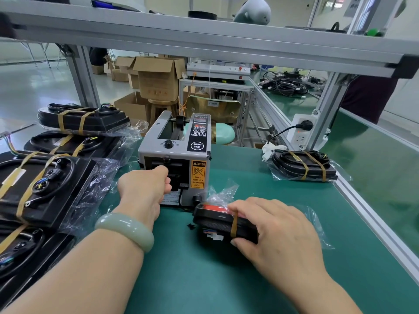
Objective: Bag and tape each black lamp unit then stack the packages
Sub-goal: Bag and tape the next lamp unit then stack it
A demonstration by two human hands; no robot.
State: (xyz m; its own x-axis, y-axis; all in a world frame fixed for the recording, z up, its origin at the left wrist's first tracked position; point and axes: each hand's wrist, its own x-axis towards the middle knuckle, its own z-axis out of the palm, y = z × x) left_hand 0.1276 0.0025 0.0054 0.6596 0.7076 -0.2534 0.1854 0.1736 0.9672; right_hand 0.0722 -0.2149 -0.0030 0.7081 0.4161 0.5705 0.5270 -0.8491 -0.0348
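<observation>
While the bagged lamp unit (217,220) is held down on the tabletop (204,279) at about five o'clock of the tape dispenser (176,155), the taping step is judged to be the one in hand. The right hand (272,223) is laid over the unit with its fingers across the top and its thumb curled against the near edge, so that the unit is gripped together with the clear bag (223,191) around it; a tan band is seen across the unit just beside the fingers, though whether it lies inside or over the bag cannot be told. Loose film is left standing out at twelve o'clock and at three o'clock of the unit. The left hand (147,184) is reached to the dispenser's outlet with its fingers curled inward; the fingertips are hidden against the outlet, so it cannot be told whether a strip of tape is pinched. Finished packages (45,182) are piled at nine o'clock of the dispenser, touching one another, and a single package (303,166) is set well apart at three o'clock. For the next move, a strip would have to be drawn clear of the outlet and carried to the unit; it would be pressed over the folded bag mouth while the fold is pinned by the right hand. The fingers should be kept out of the cutter, as the caution label warns; stacking is not yet due for this unit.
</observation>
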